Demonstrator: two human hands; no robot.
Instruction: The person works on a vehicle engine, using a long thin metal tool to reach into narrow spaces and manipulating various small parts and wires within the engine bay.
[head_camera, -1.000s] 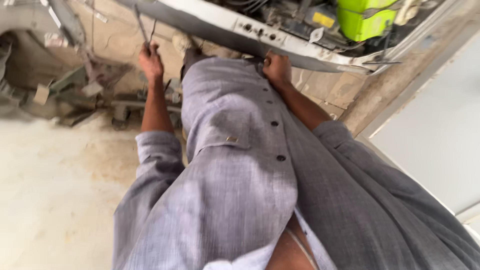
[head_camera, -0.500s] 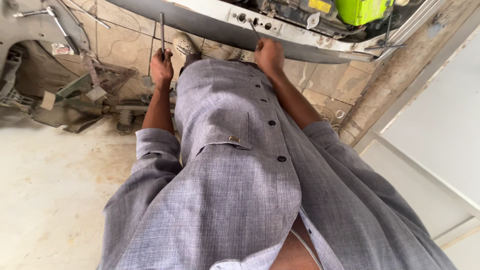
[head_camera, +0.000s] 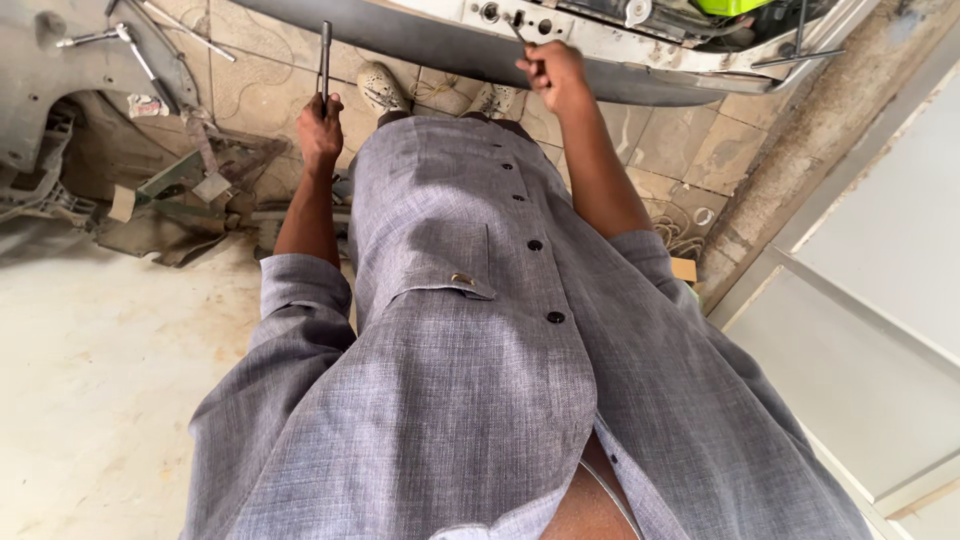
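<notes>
My left hand (head_camera: 320, 128) is closed around a long dark metal rod tool (head_camera: 324, 55) held upright, off to the left of my body. My right hand (head_camera: 553, 72) is raised to the lower edge of a vehicle's grey front panel (head_camera: 420, 40) and pinches a thin metal tool (head_camera: 514, 28) pointed at the panel's row of small holes. My grey buttoned shirt (head_camera: 470, 330) fills the middle of the view, with my shoes (head_camera: 381, 87) just showing beyond it.
Grey car body parts and scrap (head_camera: 90, 130) lie on the floor at the left, with a metal wrench (head_camera: 105, 38) on top. A tiled floor (head_camera: 690, 150) runs under the vehicle. A white panel (head_camera: 880, 330) and concrete curb (head_camera: 800, 140) stand to the right.
The view has tilted down a little. My left hand with the rod has moved slightly right and lower in view; my right hand stays at the panel's edge with the thin tool.
</notes>
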